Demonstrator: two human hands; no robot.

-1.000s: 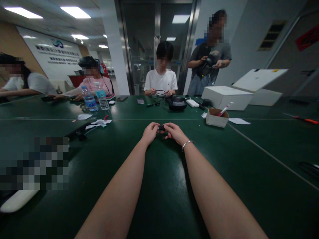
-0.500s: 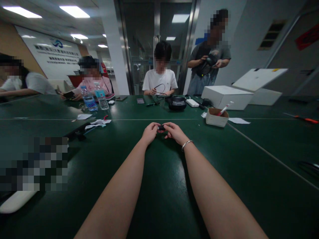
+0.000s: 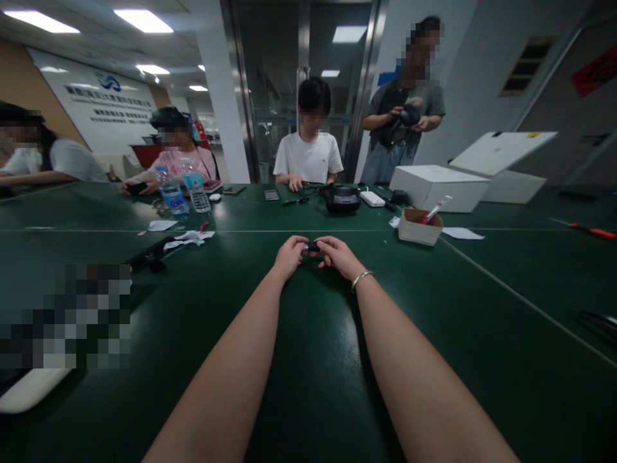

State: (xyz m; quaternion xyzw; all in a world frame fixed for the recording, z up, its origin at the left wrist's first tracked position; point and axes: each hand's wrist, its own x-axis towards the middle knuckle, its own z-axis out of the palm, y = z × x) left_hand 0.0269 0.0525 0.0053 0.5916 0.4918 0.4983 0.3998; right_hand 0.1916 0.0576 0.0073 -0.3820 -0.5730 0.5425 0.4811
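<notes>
Between my two hands, over the middle of the green table [image 3: 318,360], is a small black object [image 3: 312,246] with a shiny metal-like end on the left; it is too small to name for sure. My left hand [image 3: 290,254] pinches its left end between thumb and fingers. At the other end, the fingertips of my right hand [image 3: 337,254] are closed on it, the lower fingers curled beneath. A silver bracelet [image 3: 362,278] circles my right wrist. Fingers cover part of the object.
A small cardboard box [image 3: 420,227] holding a red-and-clear item stands to the right, white boxes [image 3: 436,186] behind it. Ahead lies a black headset [image 3: 342,199]. Two bottles [image 3: 196,190] and paper scraps [image 3: 186,241] are at left, a screwdriver [image 3: 598,231] far right. Several people are around the table.
My hands and the black object have hardly moved. Across the table, the seated person in white has lowered a hand and the dark cable to the tabletop.
</notes>
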